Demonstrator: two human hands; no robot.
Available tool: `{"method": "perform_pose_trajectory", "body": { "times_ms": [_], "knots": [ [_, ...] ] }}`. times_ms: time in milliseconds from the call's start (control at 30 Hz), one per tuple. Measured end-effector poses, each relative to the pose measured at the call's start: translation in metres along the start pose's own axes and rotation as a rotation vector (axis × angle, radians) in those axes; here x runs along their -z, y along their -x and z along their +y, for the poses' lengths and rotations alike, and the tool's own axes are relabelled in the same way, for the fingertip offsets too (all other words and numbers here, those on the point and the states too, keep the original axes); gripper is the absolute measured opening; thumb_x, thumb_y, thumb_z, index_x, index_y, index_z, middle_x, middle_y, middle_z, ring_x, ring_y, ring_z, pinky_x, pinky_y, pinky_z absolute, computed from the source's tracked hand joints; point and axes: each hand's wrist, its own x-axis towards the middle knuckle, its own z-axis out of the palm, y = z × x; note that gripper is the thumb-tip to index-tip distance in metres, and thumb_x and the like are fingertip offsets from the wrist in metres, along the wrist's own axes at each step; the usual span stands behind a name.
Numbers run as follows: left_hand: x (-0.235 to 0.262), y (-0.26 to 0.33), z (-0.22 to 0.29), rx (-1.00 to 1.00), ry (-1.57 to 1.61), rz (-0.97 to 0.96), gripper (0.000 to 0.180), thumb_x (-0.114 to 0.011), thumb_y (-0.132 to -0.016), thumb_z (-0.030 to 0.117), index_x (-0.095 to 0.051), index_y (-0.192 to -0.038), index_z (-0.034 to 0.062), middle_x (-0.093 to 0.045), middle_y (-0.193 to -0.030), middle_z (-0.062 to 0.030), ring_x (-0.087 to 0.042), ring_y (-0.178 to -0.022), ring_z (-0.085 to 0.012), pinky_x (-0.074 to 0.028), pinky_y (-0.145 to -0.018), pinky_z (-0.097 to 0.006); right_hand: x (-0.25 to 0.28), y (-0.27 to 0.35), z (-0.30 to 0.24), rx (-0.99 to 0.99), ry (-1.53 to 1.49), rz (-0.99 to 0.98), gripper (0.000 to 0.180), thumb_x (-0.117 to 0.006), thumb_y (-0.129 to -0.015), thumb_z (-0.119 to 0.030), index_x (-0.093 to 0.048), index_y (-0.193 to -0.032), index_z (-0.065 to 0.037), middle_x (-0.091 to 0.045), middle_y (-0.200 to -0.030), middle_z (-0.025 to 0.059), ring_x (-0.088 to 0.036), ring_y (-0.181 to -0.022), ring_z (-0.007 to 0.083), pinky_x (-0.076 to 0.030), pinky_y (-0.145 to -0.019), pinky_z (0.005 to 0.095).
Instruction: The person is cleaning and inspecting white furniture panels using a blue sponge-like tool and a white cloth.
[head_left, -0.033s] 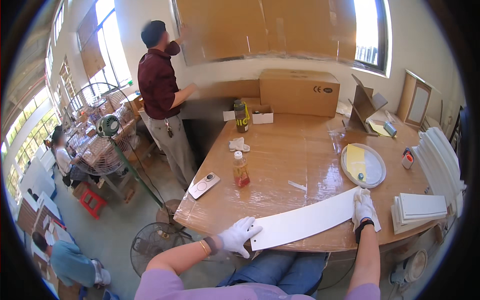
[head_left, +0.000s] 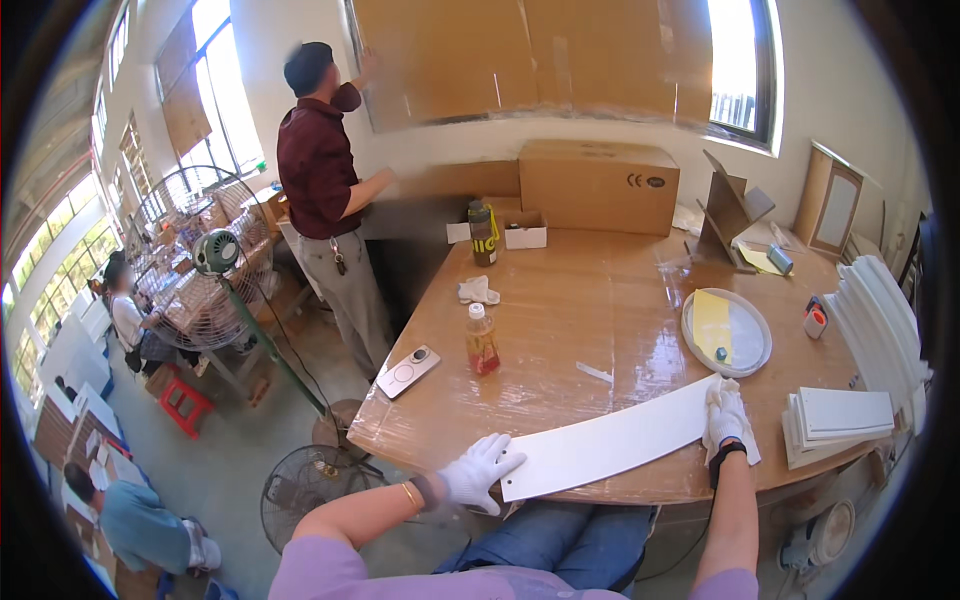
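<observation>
We hold a long white strip [head_left: 612, 442] flat along the table's [head_left: 560, 320] near edge. Our left hand [head_left: 478, 472], gloved, fingers spread, grips its end at 8 o'clock; our right hand [head_left: 727, 420], fingers closed, clamps the end at 4 o'clock. We judge the strip thin, light and fairly stiff, likely to sag mid-span. Take hold at both ends. A bottle [head_left: 481, 340] stands at 12 o'clock.
</observation>
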Motion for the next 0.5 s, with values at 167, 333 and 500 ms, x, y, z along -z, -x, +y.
{"method": "perform_pose_trajectory", "body": {
  "times_ms": [167,333,500],
  "knots": [
    [-0.036,-0.011,0.012,0.097,-0.120,0.237,0.073,-0.072,-0.073,0.040,-0.046,-0.139,0.0212,-0.037,-0.134,-0.0323,-0.036,-0.125,-0.0501,-0.030,-0.108,-0.052,-0.014,0.041,-0.044,0.027,-0.111,-0.254,0.046,-0.047,-0.088,-0.027,-0.051,-0.129,-0.006,-0.046,-0.137,0.0205,-0.039,-0.131,0.0372,-0.022,-0.115,0.0443],
    [-0.041,-0.012,0.012,0.016,-0.154,0.223,0.056,-0.065,-0.079,0.030,-0.053,-0.133,0.0289,-0.042,-0.130,-0.0309,-0.042,-0.118,-0.0496,-0.030,-0.105,-0.054,-0.011,0.112,-0.109,0.566,0.098,-0.171,0.040,-0.058,-0.072,-0.010,-0.060,-0.112,-0.004,-0.055,-0.123,0.0235,-0.050,-0.116,0.0388,-0.039,-0.101,0.0454],
    [-0.006,0.004,0.046,-0.060,-0.144,0.248,0.052,-0.066,-0.077,0.024,-0.057,-0.128,0.0216,-0.052,-0.124,-0.0207,-0.044,-0.115,-0.0472,-0.030,-0.102,-0.057,0.024,0.162,-0.147,0.121,-0.671,-0.081,0.035,-0.054,-0.086,-0.007,-0.057,-0.120,0.000,-0.063,-0.116,0.0186,-0.055,-0.117,0.0294,-0.041,-0.103,0.0398]
  ]
}}
